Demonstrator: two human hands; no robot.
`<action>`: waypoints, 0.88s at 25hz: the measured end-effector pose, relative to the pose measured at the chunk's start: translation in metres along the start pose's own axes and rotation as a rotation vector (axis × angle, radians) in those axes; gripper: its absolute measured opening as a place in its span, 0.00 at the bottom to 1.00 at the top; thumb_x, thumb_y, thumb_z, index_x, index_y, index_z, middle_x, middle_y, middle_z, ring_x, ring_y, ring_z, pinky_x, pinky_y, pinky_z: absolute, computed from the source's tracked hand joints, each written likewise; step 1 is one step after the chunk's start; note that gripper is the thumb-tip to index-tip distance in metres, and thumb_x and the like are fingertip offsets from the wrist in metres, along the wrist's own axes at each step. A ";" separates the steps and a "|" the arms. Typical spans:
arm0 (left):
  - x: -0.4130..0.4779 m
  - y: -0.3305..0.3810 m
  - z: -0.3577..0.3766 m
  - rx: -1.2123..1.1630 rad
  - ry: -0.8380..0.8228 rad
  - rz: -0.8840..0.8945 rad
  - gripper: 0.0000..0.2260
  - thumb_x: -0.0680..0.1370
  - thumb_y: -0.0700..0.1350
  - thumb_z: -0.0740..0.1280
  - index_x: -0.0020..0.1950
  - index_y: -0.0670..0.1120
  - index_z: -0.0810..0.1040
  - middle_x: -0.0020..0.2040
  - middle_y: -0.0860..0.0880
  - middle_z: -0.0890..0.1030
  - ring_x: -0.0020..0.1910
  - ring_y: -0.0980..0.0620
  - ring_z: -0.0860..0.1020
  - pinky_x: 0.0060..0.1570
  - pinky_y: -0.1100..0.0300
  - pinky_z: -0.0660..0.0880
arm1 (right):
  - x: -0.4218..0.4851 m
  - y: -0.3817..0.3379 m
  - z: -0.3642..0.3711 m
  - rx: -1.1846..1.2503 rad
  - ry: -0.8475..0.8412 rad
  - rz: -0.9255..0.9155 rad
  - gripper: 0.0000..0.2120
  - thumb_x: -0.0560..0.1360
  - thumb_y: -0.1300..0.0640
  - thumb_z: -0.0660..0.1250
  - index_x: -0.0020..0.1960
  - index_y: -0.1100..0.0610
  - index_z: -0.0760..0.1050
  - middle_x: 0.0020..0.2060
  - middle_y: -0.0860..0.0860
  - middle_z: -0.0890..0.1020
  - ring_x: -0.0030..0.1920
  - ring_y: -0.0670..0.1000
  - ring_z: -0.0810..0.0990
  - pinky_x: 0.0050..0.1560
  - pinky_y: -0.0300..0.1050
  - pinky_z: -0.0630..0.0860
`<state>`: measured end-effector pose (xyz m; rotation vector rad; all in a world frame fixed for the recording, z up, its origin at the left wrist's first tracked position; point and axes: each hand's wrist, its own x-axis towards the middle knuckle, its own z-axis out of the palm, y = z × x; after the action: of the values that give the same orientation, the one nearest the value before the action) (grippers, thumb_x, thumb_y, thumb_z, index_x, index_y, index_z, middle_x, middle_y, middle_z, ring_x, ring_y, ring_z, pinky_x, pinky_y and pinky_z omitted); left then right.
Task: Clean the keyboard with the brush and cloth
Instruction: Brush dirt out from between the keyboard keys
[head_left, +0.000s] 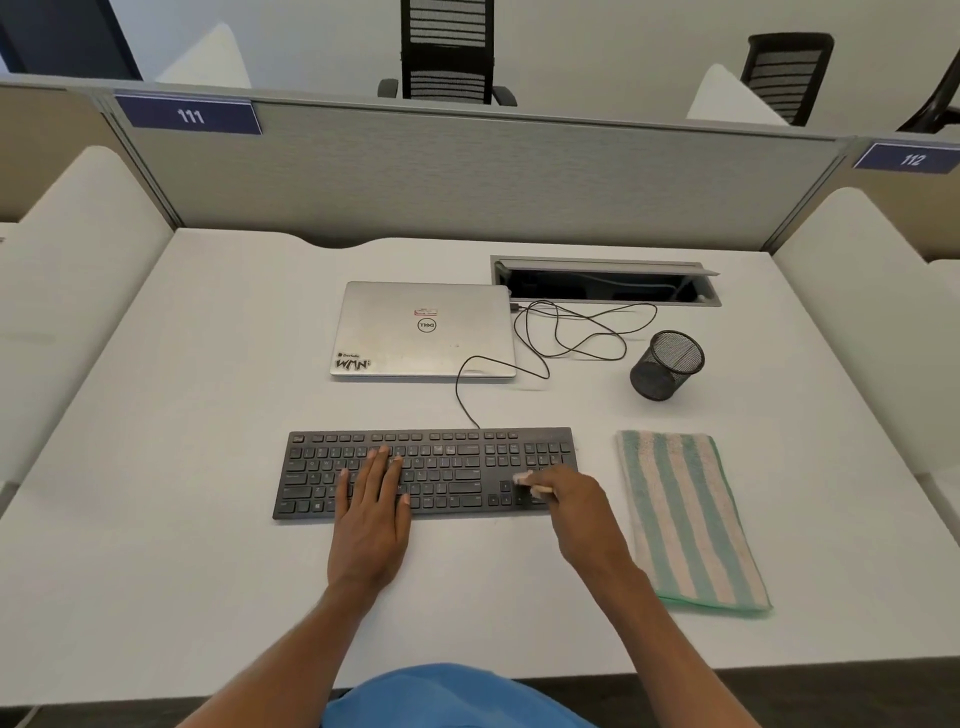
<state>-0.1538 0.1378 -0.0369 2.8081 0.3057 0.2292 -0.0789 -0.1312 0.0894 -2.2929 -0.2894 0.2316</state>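
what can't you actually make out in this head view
- Brush: only a pale, blurred tip shows; the right hand gripping it hides the rest.
- Keyboard: key legends and any dust are too small to make out; the left hand, lying flat, covers some keys.
- Mesh cup: its inside is too dark to show any contents.

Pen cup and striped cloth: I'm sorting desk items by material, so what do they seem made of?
Pen cup: matte black mesh, likely metal wire; its lattice is see-through. Striped cloth: soft towelling, probably cotton; fuzzy nap, green and cream stripes.
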 end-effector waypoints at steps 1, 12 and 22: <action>0.000 0.001 0.000 0.000 0.000 0.000 0.26 0.86 0.52 0.50 0.84 0.47 0.62 0.85 0.49 0.59 0.85 0.51 0.53 0.83 0.43 0.46 | -0.005 0.001 0.001 0.015 -0.003 0.025 0.17 0.78 0.70 0.64 0.54 0.50 0.83 0.51 0.44 0.84 0.54 0.43 0.82 0.59 0.34 0.77; 0.000 0.001 0.001 0.005 -0.001 -0.004 0.26 0.86 0.52 0.50 0.84 0.47 0.62 0.85 0.49 0.59 0.85 0.50 0.55 0.83 0.42 0.47 | 0.001 0.002 -0.004 0.076 -0.058 0.138 0.13 0.79 0.56 0.62 0.57 0.51 0.83 0.51 0.43 0.81 0.52 0.41 0.79 0.46 0.26 0.72; 0.000 0.000 0.001 0.017 -0.012 -0.018 0.27 0.86 0.52 0.50 0.85 0.47 0.61 0.86 0.49 0.58 0.85 0.51 0.53 0.83 0.41 0.48 | -0.043 0.031 -0.037 -0.100 0.111 0.124 0.11 0.82 0.64 0.63 0.52 0.50 0.79 0.44 0.41 0.80 0.45 0.42 0.79 0.45 0.27 0.71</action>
<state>-0.1531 0.1373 -0.0379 2.8212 0.3312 0.2070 -0.1061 -0.1890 0.0940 -2.4158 -0.1044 0.1548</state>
